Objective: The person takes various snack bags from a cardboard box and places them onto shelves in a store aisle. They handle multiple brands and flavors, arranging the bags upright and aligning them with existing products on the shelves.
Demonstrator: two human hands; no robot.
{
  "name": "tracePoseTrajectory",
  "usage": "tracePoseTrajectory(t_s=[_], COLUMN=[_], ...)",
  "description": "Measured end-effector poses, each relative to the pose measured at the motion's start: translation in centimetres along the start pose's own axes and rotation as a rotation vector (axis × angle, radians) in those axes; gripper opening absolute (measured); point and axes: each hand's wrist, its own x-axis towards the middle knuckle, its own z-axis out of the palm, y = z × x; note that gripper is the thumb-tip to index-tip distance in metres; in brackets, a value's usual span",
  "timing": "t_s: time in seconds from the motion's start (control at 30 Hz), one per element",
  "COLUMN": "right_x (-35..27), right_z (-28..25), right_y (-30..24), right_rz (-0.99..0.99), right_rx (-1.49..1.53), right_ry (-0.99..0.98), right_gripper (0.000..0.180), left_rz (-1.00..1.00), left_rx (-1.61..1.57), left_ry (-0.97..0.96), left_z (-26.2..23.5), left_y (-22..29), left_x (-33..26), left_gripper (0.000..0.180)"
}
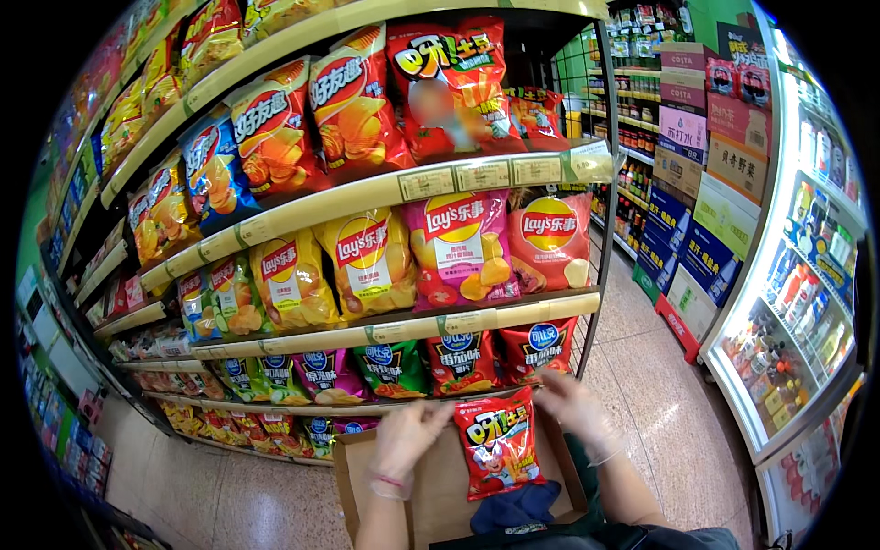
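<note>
A red snack bag [500, 444] stands face up toward me over an open cardboard box [431, 500]. My left hand [410, 438], in a thin clear glove, is at the bag's upper left corner with its fingers closed. At the upper right corner is my right hand [577, 417], gloved the same way, its fingertips drawn together. The exact grip at both corners is partly hidden. Below the bag, a dark blue cloth [516, 507] lies crumpled in the box.
Shelves of snack bags rise in front, with red bags [463, 360] on a lower tier and a yellow shelf edge [550, 312] above them. Stacked cartons [706, 238] stand at the far right. A lit glass-door drinks fridge [797, 275] is on the right, beside the tiled floor [660, 385].
</note>
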Motion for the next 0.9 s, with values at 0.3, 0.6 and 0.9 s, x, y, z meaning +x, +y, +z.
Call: tracePoseTrajectory(t_s=[0.3,0.6,0.9], right_x=[7.9,16.6,19.7], right_z=[-7.6,-9.7,-10.1], right_y=[-17.8,-25.9,-25.7], right_rz=[-0.726,-0.624,-0.745], right_rx=[0.512,0.394,0.553], right_ry=[0.339,0.346,0.252], right_gripper=[0.043,0.104,0.052], left_rz=[0.725,0.588,0.753], left_rx=[-0.725,-0.624,-0.674], left_ry=[0.521,0.508,0.358], left_z=[-11.9,-15.4,-14.9], left_y=[15.3,18.8,20.3], left_x=[8.0,15.8,15.2], left_gripper=[0.054,0.077,0.063])
